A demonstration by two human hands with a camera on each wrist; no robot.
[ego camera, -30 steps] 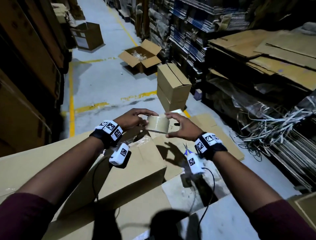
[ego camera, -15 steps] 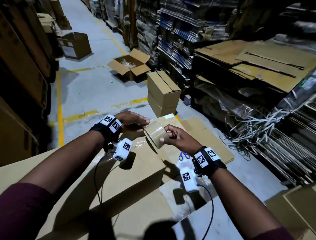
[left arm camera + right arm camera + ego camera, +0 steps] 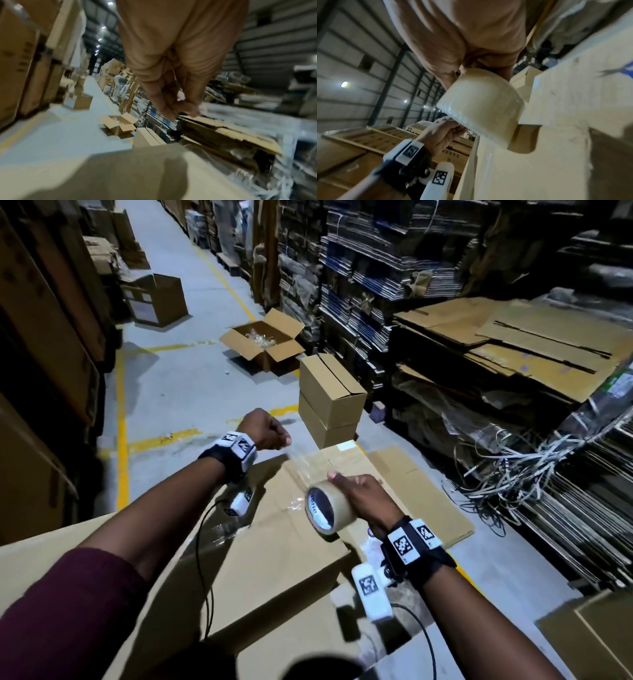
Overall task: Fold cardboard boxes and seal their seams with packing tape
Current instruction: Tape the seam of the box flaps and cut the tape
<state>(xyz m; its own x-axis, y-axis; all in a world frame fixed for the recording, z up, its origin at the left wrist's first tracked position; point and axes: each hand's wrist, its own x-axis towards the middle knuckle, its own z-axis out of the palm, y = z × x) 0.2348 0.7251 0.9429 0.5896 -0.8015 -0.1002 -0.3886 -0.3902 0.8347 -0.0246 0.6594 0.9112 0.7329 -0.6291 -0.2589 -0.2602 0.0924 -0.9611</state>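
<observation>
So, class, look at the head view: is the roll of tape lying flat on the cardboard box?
No, the right hand holds the roll of tape up above the cardboard box.

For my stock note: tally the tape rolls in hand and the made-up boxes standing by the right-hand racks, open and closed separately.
Tape rolls: 1, the tape roll in the right hand, its strip pinched by the left hand
Open boxes: 1, the open box
Closed boxes: 2, upper box on lower box
Total: 4
</observation>
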